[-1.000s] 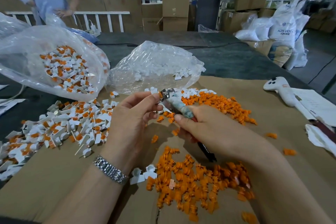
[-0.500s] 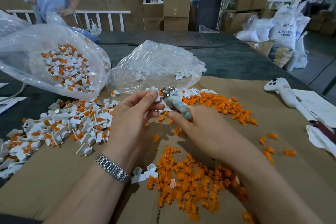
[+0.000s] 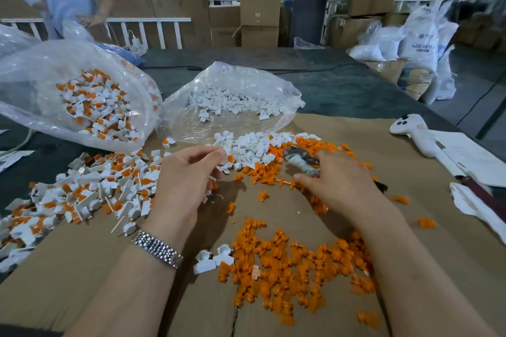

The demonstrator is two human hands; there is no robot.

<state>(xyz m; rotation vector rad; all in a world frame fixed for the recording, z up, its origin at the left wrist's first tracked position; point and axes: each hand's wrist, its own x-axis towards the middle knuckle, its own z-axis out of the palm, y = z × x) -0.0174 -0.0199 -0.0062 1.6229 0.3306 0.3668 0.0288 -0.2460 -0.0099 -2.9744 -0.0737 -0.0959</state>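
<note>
As seen from the head view, grips a tape-wrapped tool [image 3: 301, 163] in the right hand [image 3: 342, 186], fingers clenched round its handle, metal head poking out toward the far heap of orange plugs [image 3: 309, 143], forefinger stretched low, just beside a loose plug on the cardboard sheet [image 3: 82, 268]. Holds the left hand [image 3: 183, 186] over the same sheet, well apart from the tool, fingers loosely bent, with a scrap of white peeking from beneath; cannot tell whether pinching it or merely hovering. Wears a metal wristwatch [image 3: 157, 249] on the left wrist. Has bare white pieces [image 3: 246, 145] heaped just beyond the two hands, touching the far plugs; a near heap of orange plugs [image 3: 287, 268] between the forearms; assembled white-and-orange pieces [image 3: 95, 191] spread to the left, just beside a clear bag [image 3: 32, 68] of the same. Beyond, a second clear bag [image 3: 241, 76] with more white pieces, partly on the dark counter [image 3: 342, 90]. At the right edge, a white handheld device [image 3: 413, 131] beside papers.
</note>
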